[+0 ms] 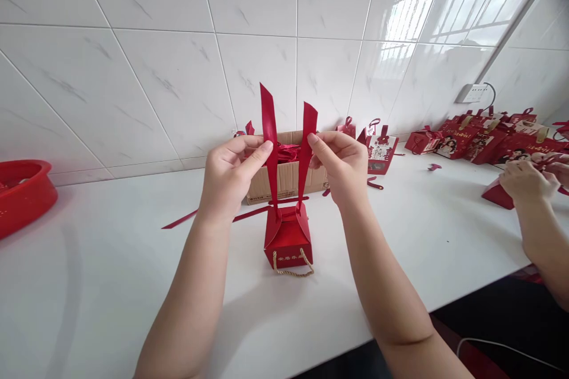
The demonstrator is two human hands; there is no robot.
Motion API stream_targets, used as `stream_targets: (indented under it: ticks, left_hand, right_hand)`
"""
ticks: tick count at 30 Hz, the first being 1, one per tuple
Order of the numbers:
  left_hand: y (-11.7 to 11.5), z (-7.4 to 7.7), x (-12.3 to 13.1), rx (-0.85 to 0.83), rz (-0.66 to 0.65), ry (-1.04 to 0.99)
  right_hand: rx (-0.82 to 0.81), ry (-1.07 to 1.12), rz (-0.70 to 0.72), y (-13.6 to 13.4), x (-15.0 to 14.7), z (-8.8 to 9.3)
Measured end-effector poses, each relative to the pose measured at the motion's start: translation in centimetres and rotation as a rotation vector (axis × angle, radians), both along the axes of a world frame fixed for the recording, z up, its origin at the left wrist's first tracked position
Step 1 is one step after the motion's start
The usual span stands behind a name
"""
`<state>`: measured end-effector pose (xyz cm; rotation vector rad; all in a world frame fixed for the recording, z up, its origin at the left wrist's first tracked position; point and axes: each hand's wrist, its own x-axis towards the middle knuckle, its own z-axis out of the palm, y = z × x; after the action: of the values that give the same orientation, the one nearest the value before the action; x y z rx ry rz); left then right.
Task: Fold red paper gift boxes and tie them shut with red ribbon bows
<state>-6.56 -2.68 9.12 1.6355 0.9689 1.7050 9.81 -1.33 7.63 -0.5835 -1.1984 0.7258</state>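
I have left hand (229, 173) and right hand (347, 170) pinching red ribbon tails (269, 115) at 11 and 1 o'clock of the red gift box (288, 240), probably pre-knot; crossing them seems next.

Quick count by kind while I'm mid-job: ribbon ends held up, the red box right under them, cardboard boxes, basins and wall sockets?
Ribbon ends, one in the left hand, one in the right hand: 2
Red box under them: 1
Cardboard box: 1
Basin: 1
Wall socket: 1
Total: 6
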Motion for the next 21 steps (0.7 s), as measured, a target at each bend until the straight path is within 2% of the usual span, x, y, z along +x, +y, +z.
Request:
stream_targets:
  ticks: [13,21]
  left_hand:
    - [-0.2,0.0,0.1,-0.072,-0.076,0.18]
    - [0.1,-0.3,0.1,0.037,-0.032,0.03]
  right_hand:
    - [0.031,-0.012,-0.093,-0.6,0.9,0.5]
    - [0.023,-0.063,-0.12,-0.3,1.0,0.3]
